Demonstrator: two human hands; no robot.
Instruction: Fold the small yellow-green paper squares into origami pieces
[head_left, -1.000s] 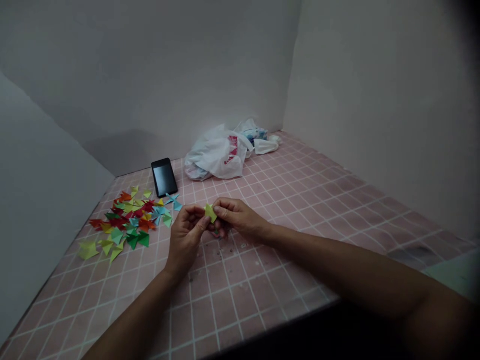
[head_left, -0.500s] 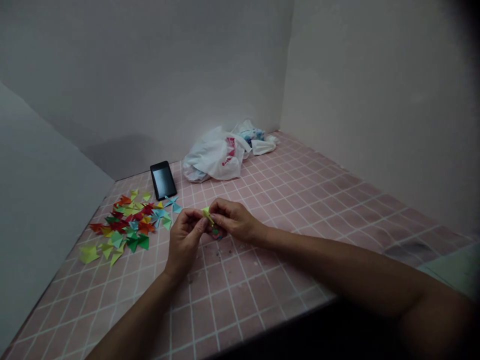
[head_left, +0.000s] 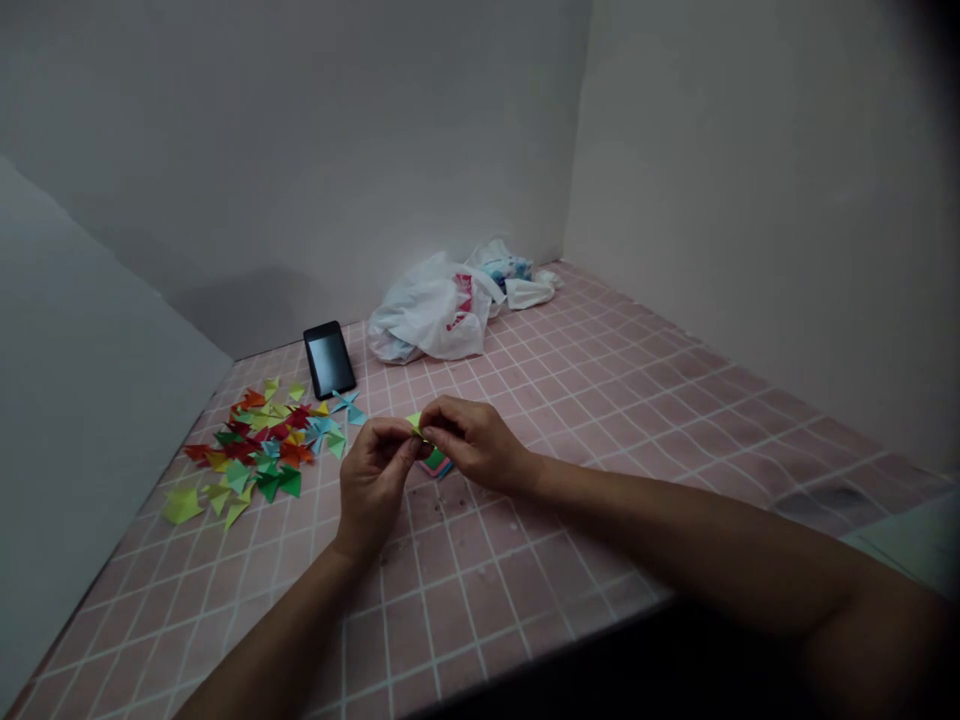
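Observation:
Between the fingertips of both hands is a small folded piece of yellow paper (head_left: 415,423), mostly covered by the fingers. My left hand (head_left: 377,482) pinches it from the left, thumb against fingers. From the right, my right hand (head_left: 478,442) pinches the same paper. Just beneath them, partly hidden, lies a small stack of coloured paper squares (head_left: 436,462), green on top with pink and blue edges. To the left spreads a pile of folded paper pieces (head_left: 274,435) in red, orange, yellow, green and light blue.
Behind the pile, a black phone-like device (head_left: 328,360) lies on the pink tiled tabletop (head_left: 465,580). A white plastic bag (head_left: 431,310) with red print rests near the back wall. Beside it is a blue-and-white bundle (head_left: 506,268). Walls border the table at the left, back and right.
The fingertips have come closer around the yellow paper, so less of it shows. More of the green-topped stack beneath is visible. The whole view has shifted slightly.

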